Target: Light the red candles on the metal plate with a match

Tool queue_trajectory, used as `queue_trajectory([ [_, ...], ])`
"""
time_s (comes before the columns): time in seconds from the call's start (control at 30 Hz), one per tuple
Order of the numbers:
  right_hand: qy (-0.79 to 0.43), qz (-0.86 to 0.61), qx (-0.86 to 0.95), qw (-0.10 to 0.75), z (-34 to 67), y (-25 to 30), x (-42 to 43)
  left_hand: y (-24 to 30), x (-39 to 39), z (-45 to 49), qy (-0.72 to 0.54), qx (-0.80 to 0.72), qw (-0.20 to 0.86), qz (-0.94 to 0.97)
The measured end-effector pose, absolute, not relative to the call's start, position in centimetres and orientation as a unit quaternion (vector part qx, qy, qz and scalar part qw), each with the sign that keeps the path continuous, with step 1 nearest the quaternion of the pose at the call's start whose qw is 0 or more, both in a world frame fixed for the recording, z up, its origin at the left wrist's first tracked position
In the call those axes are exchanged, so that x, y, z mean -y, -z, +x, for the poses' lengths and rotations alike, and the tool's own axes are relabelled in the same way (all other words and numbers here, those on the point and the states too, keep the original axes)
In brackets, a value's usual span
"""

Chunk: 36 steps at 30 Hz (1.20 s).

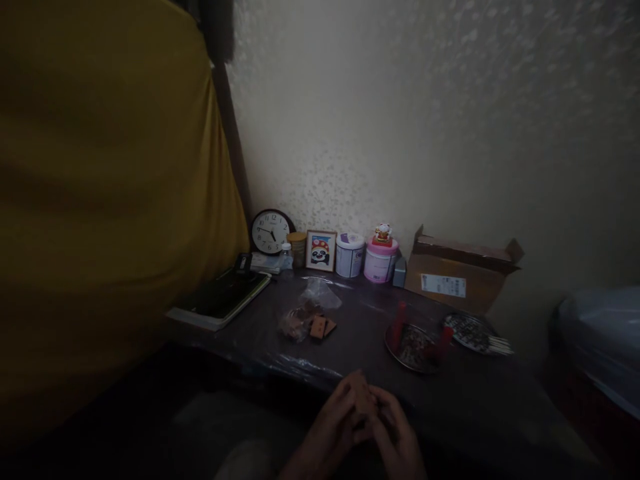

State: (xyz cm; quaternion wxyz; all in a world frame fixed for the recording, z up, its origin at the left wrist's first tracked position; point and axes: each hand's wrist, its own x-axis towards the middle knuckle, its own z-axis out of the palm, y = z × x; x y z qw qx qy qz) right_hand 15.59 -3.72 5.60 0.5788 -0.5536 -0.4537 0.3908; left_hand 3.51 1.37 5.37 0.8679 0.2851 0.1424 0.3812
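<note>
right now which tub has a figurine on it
The pink-lidded tub, right of the white-lidded tub: the figurine stands on top of it, while the white-lidded tub has none.

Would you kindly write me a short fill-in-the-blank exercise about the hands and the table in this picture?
1. The left hand and right hand hold a small brown piece; beyond, two tubes at the round tray are coloured ____.
2. The framed picture shows an animal called a ____.
3. The cat figurine sits on a tub coloured ____.
4. In this view, the clock stands to the ____ of the framed picture.

Missing words: red; panda; pink; left.
</note>
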Motion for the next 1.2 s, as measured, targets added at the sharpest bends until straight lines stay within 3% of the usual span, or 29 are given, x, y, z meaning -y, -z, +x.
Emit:
queue_trajectory([
  [0.23,-0.447,-0.520,0.436,0.582,15.5,-6.2,3.8,-5.4,-1.3,3.4,-0.387,-0.148,0.861,0.296],
  [1.2,-0.432,-0.531,0.457,0.569,15.5,-6.3,4.2,-6.3,-1.1,2.7,-0.369,-0.120,0.872,0.297],
])
